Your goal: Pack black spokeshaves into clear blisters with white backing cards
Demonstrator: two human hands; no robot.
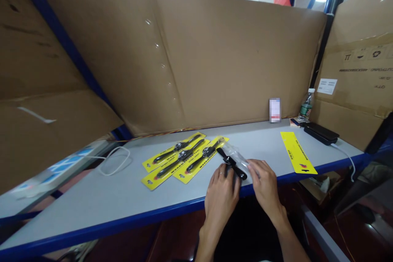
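Observation:
My left hand (221, 190) is closed at the front of the table, its fingers around the near side of a black spokeshave (231, 161). The tool lies slantwise, both handles showing. Against its right side is a clear plastic sleeve (239, 156), whose near end my right hand (264, 182) pinches between thumb and fingers. Left of my hands, three spokeshaves on yellow cards lie side by side: a far pack (174, 151), a middle pack (178, 164) and a right pack (201, 160). A loose yellow card (296, 153) lies flat to the right, with no tool on it.
Cardboard walls (221, 57) enclose the back and sides of the grey table (116, 196). A phone (275, 110) leans at the back, near a water bottle (306, 108) and a black case (321, 132) with a white cable. At left are a power strip (63, 168) and cable (119, 163).

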